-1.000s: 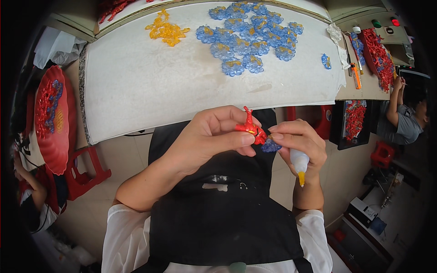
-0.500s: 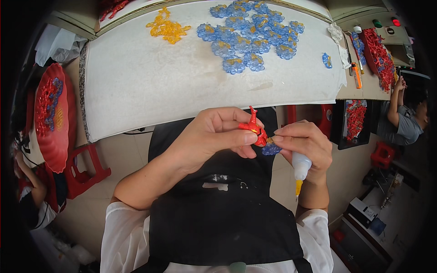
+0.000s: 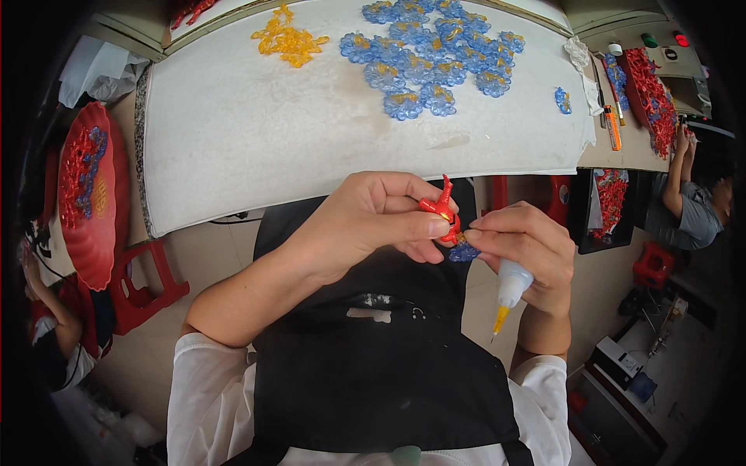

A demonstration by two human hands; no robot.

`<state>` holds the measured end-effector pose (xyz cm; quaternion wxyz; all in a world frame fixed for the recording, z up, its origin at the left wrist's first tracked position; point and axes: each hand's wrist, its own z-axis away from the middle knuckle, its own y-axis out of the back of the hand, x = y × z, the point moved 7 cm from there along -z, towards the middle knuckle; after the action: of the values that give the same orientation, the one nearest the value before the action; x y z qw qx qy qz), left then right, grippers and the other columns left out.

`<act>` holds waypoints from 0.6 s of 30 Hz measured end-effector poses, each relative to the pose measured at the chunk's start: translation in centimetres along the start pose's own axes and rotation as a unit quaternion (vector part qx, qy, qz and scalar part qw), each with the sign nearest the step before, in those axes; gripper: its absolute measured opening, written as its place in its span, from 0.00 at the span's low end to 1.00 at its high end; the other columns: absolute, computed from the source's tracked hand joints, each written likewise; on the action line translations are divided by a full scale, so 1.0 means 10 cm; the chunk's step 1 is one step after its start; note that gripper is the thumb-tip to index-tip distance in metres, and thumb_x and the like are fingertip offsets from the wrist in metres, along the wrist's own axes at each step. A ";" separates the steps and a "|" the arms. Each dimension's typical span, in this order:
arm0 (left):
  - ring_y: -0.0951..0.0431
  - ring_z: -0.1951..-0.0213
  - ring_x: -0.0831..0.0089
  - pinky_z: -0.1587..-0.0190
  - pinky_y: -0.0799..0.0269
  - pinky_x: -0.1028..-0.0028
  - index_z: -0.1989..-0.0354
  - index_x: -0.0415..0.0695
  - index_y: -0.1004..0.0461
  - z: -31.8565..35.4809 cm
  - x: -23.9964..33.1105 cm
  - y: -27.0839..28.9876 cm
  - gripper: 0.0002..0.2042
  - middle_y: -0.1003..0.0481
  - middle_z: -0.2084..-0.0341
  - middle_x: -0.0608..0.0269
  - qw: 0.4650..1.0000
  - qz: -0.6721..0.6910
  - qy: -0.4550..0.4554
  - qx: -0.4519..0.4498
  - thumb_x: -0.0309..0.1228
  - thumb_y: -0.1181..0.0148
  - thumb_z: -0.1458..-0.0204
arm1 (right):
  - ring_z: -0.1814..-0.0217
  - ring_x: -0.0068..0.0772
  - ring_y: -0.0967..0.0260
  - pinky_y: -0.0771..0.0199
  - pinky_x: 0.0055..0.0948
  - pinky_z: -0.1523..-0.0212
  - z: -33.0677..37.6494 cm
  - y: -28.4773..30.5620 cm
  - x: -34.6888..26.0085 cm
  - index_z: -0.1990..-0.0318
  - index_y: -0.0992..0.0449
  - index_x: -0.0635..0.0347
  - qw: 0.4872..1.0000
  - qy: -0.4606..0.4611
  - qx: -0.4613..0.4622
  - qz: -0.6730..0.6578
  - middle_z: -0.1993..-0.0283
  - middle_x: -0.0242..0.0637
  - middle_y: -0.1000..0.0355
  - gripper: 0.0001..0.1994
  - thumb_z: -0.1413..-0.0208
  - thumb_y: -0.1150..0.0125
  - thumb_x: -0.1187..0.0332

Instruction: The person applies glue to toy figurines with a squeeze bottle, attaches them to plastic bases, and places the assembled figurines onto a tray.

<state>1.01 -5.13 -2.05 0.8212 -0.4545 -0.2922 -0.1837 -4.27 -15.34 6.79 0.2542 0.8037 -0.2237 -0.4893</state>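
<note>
Just beyond the black apron, my left hand (image 3: 365, 225) pinches a small red plastic figurine (image 3: 441, 206) with yellow accents between thumb and fingers. Right beside it, the fingertips of my right hand (image 3: 540, 245) grip a blue translucent piece (image 3: 465, 252) with a bit of yellow on it. The figurine and the blue piece meet or nearly meet; fingers partly cover the join. Tucked in the same right hand is a white squeeze bottle (image 3: 513, 284), its yellow needle tip aimed down toward me.
Blue scalloped pieces with yellow parts (image 3: 420, 62) cluster on the white-covered table (image 3: 249, 140), near loose yellow pieces (image 3: 289, 39). One blue piece (image 3: 562, 101) lies apart. Red trays of parts (image 3: 93, 194) flank the table. An orange-handled cutter (image 3: 612, 128) lies right. Co-workers sit both sides.
The red figurine has tilted a little and shifted slightly right with my left hand. My right hand has moved slightly right, and the bottle's tip has swung left.
</note>
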 end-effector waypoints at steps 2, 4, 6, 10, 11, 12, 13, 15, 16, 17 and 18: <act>0.24 0.77 0.76 0.73 0.26 0.81 0.63 0.34 0.31 0.00 0.00 0.00 0.11 0.26 0.74 0.56 1.000 -0.005 0.004 0.003 0.25 0.44 0.55 | 0.76 0.31 0.33 0.34 0.23 0.79 0.00 -0.01 -0.02 0.73 0.26 0.66 1.000 0.012 -0.014 0.007 0.73 0.39 0.32 0.13 0.75 0.37 0.78; 0.24 0.77 0.75 0.73 0.26 0.81 0.63 0.34 0.31 -0.02 -0.01 -0.02 0.11 0.26 0.74 0.55 1.000 -0.014 0.020 -0.009 0.25 0.44 0.55 | 0.76 0.31 0.33 0.34 0.23 0.79 -0.01 0.00 -0.02 0.73 0.26 0.67 0.999 0.016 -0.028 0.004 0.73 0.39 0.32 0.13 0.75 0.37 0.78; 0.24 0.76 0.75 0.73 0.26 0.81 0.63 0.34 0.31 -0.03 -0.01 -0.02 0.11 0.26 0.74 0.55 0.999 -0.017 0.032 -0.016 0.25 0.43 0.55 | 0.76 0.31 0.33 0.34 0.23 0.79 -0.02 0.01 -0.03 0.73 0.26 0.67 0.999 0.021 -0.041 0.000 0.73 0.39 0.32 0.13 0.75 0.38 0.78; 0.24 0.74 0.75 0.71 0.26 0.80 0.62 0.34 0.32 -0.02 -0.01 -0.03 0.13 0.26 0.73 0.55 0.999 -0.022 0.027 -0.007 0.26 0.42 0.56 | 0.75 0.32 0.33 0.34 0.23 0.79 -0.02 -0.02 -0.01 0.73 0.26 0.67 0.999 0.007 -0.048 0.012 0.73 0.39 0.32 0.13 0.74 0.38 0.78; 0.24 0.74 0.75 0.71 0.26 0.80 0.62 0.34 0.32 -0.02 0.00 -0.04 0.13 0.26 0.73 0.55 0.999 -0.022 0.026 -0.007 0.26 0.42 0.56 | 0.75 0.32 0.33 0.34 0.23 0.79 -0.02 -0.01 -0.01 0.73 0.26 0.67 0.999 0.000 -0.037 0.019 0.72 0.39 0.32 0.13 0.74 0.38 0.78; 0.24 0.73 0.75 0.70 0.26 0.80 0.61 0.34 0.32 -0.01 0.02 -0.05 0.14 0.26 0.72 0.55 1.000 -0.021 0.015 -0.008 0.26 0.42 0.56 | 0.75 0.32 0.33 0.34 0.23 0.79 -0.01 -0.02 -0.01 0.73 0.26 0.67 0.999 0.001 -0.037 0.019 0.72 0.39 0.32 0.13 0.74 0.38 0.78; 0.25 0.71 0.75 0.68 0.27 0.79 0.60 0.34 0.33 -0.01 0.04 -0.06 0.15 0.26 0.72 0.55 1.000 -0.019 0.003 -0.009 0.25 0.42 0.57 | 0.75 0.32 0.33 0.34 0.23 0.79 0.00 0.00 -0.02 0.73 0.26 0.66 0.999 0.004 -0.016 0.034 0.72 0.39 0.32 0.13 0.74 0.38 0.78; 0.25 0.70 0.76 0.67 0.27 0.80 0.59 0.33 0.33 -0.01 0.06 -0.07 0.15 0.27 0.71 0.56 0.999 -0.030 -0.019 -0.010 0.23 0.42 0.57 | 0.75 0.31 0.33 0.34 0.23 0.79 0.00 0.01 -0.04 0.72 0.26 0.66 0.999 0.011 0.006 0.048 0.72 0.39 0.32 0.13 0.74 0.38 0.79; 0.26 0.69 0.77 0.66 0.28 0.80 0.59 0.33 0.34 0.00 0.08 -0.08 0.15 0.27 0.70 0.56 0.998 -0.041 -0.039 -0.013 0.22 0.43 0.57 | 0.75 0.31 0.33 0.34 0.23 0.79 0.00 0.02 -0.05 0.72 0.26 0.65 0.998 0.013 0.014 0.055 0.72 0.39 0.32 0.14 0.74 0.38 0.79; 0.26 0.69 0.77 0.66 0.28 0.80 0.59 0.33 0.34 -0.01 0.08 -0.09 0.15 0.27 0.70 0.56 0.998 -0.042 -0.040 -0.013 0.22 0.43 0.57 | 0.75 0.31 0.33 0.35 0.23 0.79 0.00 0.03 -0.05 0.72 0.26 0.65 0.998 0.014 0.023 0.063 0.72 0.39 0.32 0.14 0.74 0.38 0.79; 0.26 0.69 0.77 0.65 0.29 0.80 0.59 0.33 0.34 -0.01 0.09 -0.08 0.15 0.27 0.70 0.57 0.998 -0.051 -0.042 -0.008 0.21 0.43 0.58 | 0.75 0.31 0.33 0.35 0.23 0.79 0.00 0.03 -0.05 0.72 0.26 0.65 0.998 0.015 0.024 0.063 0.72 0.39 0.32 0.14 0.74 0.38 0.79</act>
<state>1.24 -5.69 -1.03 0.7940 -0.4531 -0.3476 -0.2084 -4.51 -15.23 7.30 0.2684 0.8011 -0.2821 -0.4546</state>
